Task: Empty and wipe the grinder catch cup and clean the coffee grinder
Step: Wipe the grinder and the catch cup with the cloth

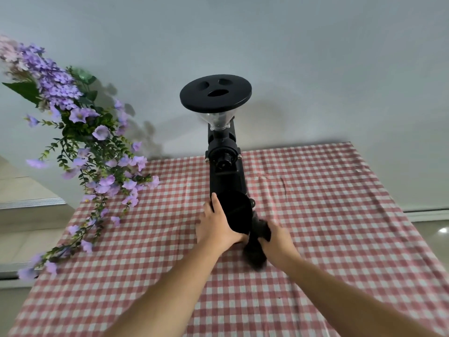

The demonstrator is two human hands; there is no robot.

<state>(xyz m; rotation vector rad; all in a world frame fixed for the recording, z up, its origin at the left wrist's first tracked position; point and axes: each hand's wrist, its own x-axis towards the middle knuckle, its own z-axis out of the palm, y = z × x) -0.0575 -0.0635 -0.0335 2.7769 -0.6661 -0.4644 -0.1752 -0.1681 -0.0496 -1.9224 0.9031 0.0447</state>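
**Cup in left hand, cloth in right, at grinder base**

- 1 black coffee grinder (224, 156) stands upright at the far middle of the worktop (340, 215), which is covered by a red-and-white checked cloth. On top sits a clear funnel hopper (217, 120) under a round black lid (215, 96) with 3 oval recesses.
- 1 black round catch cup (237, 211) is right in front of the grinder's lower body, tilted, with its open mouth towards the camera and right.
- Left hand (215, 226): holds the cup from its left side, thumb up along the rim, fingers wrapped behind and under it, mostly hidden.
- Right hand (277, 237): fingers closed round 1 bunched black cloth (258, 235), just right of and below the cup. The cloth touches the cup's lower edge. Its loose end hangs down, blurred.
- Can't tell whether the cup is lifted or resting on the worktop.
- 1 spray of purple artificial flowers with green leaves (85, 142) hangs over the worktop's left edge, well apart from the hands.
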